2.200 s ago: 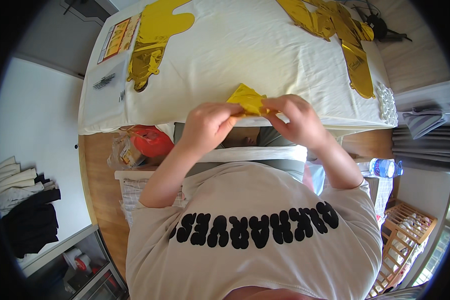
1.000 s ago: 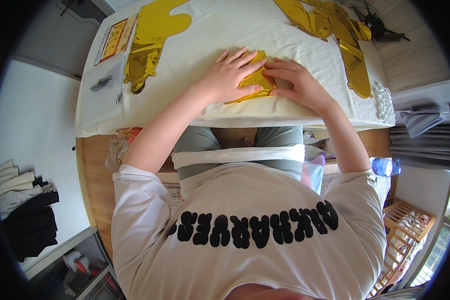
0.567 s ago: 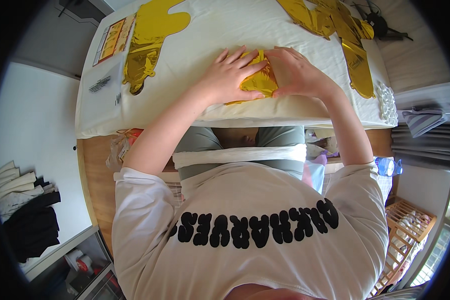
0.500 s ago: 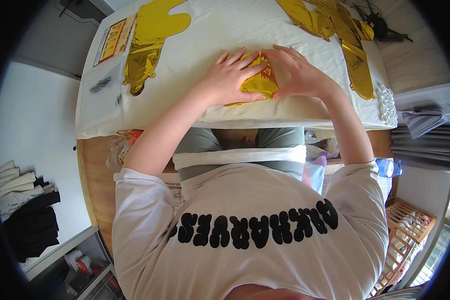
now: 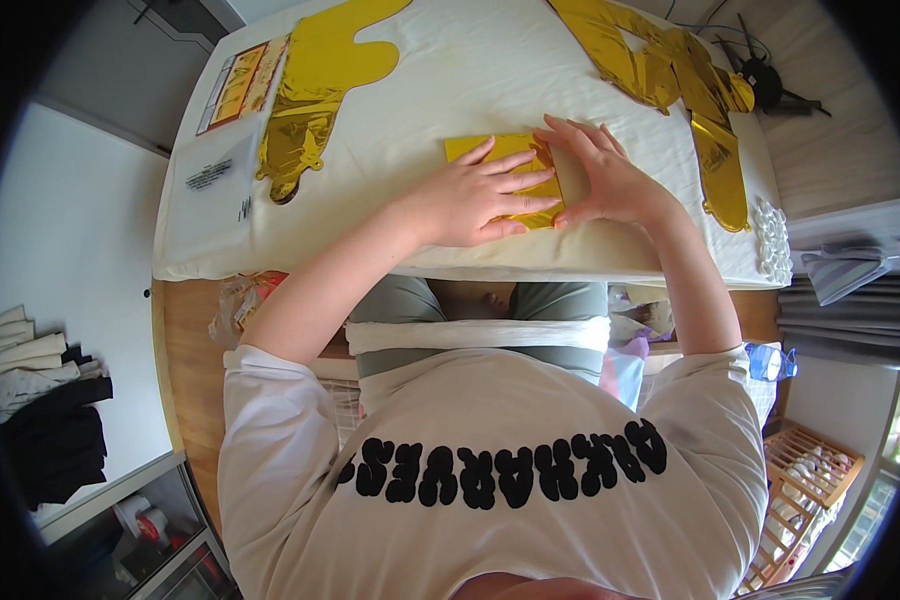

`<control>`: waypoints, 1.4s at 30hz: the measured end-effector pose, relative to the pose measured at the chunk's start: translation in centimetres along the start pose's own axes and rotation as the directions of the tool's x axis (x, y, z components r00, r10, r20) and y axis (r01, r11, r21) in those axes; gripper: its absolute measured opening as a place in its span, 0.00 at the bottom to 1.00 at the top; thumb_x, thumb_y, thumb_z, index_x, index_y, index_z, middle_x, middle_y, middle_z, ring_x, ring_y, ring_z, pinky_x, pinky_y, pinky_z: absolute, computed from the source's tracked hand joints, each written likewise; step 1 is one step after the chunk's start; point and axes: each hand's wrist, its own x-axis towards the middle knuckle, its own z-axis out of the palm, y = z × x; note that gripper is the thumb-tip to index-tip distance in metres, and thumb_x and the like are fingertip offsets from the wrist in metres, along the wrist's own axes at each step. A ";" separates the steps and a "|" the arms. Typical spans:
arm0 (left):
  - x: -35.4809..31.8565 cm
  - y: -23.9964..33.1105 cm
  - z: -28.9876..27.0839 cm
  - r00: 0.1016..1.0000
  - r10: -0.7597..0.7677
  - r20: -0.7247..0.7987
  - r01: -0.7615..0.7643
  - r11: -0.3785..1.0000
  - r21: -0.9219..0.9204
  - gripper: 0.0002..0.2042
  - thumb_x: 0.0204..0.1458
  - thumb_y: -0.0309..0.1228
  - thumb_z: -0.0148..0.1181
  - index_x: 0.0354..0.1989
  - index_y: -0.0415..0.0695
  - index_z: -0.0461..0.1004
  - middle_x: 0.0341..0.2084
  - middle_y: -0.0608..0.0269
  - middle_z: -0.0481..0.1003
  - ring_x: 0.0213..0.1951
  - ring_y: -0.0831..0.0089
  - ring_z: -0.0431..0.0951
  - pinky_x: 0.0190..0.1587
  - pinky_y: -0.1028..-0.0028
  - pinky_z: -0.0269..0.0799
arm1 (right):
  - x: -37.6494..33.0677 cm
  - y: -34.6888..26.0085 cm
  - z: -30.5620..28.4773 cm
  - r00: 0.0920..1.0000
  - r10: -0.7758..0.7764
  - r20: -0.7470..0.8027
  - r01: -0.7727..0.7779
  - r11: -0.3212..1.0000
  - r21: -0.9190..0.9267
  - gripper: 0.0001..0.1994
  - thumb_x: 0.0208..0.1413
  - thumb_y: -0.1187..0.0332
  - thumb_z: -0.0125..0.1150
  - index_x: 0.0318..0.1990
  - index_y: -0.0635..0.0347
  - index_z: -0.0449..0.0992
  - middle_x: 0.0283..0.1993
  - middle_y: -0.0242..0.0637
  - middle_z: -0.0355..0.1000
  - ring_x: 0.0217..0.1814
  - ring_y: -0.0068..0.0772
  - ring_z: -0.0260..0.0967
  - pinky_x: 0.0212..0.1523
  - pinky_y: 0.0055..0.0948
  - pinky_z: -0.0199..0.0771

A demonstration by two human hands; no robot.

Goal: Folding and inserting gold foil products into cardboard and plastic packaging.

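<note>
A folded piece of shiny gold foil [image 5: 462, 147] lies flat on the cream-covered surface [image 5: 410, 110] in front of me. Across it rests my left hand [image 5: 470, 198], palm down with its fingers spread, hiding much of the middle. My right hand [image 5: 620, 182] is at the foil's right edge, its thumb apart from the fingers and its fingertips touching or close to the upper right corner. Neither hand grips the foil. Toward the far left lies a flat, uninflated gold foil balloon [image 5: 320, 85]; more gold foil pieces [image 5: 635, 65] lie at the far right.
A printed card [image 5: 238, 85] and a clear plastic sleeve [image 5: 210, 190] lie at the left. A bundle of whitish rings or clips [image 5: 773, 240] sits at the right edge. Beyond the right corner is a black object with thin arms [image 5: 765, 80]. A blue bottle [image 5: 770, 362] stands below right.
The foil has gone from a narrower, creased shape to a flatter, squarer piece, its upper left corner now showing. My left hand has slid over it; my right stays by the right edge.
</note>
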 end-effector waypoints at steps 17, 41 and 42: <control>1.1 -2.4 -1.4 0.972 -0.197 -0.125 0.131 0.905 -0.405 0.27 0.62 0.44 0.66 0.69 0.54 0.72 0.68 0.54 0.70 0.70 0.60 0.67 0.73 0.58 0.60 | 0.1 0.3 0.1 1.000 -0.016 0.009 0.016 1.000 -0.007 0.68 0.29 0.61 0.87 0.81 0.46 0.45 0.78 0.28 0.61 0.85 0.44 0.42 0.85 0.49 0.31; 0.1 -2.5 0.9 0.978 -0.189 -0.092 0.190 0.982 0.002 0.24 0.72 0.54 0.39 0.74 0.73 0.63 0.77 0.70 0.57 0.78 0.62 0.51 0.79 0.52 0.42 | -7.2 -8.3 9.6 0.814 -0.302 -0.496 0.197 0.947 -0.254 0.20 0.53 0.66 0.74 0.55 0.45 0.83 0.67 0.38 0.71 0.68 0.48 0.65 0.69 0.49 0.62; 0.1 -2.6 0.9 0.978 -0.185 -0.095 0.185 0.983 -0.006 0.24 0.72 0.54 0.39 0.74 0.73 0.64 0.77 0.70 0.57 0.78 0.62 0.51 0.79 0.52 0.42 | -7.0 -8.8 10.1 0.807 -0.275 -0.522 0.165 0.955 -0.248 0.19 0.54 0.65 0.73 0.55 0.44 0.83 0.67 0.37 0.70 0.69 0.49 0.64 0.70 0.48 0.62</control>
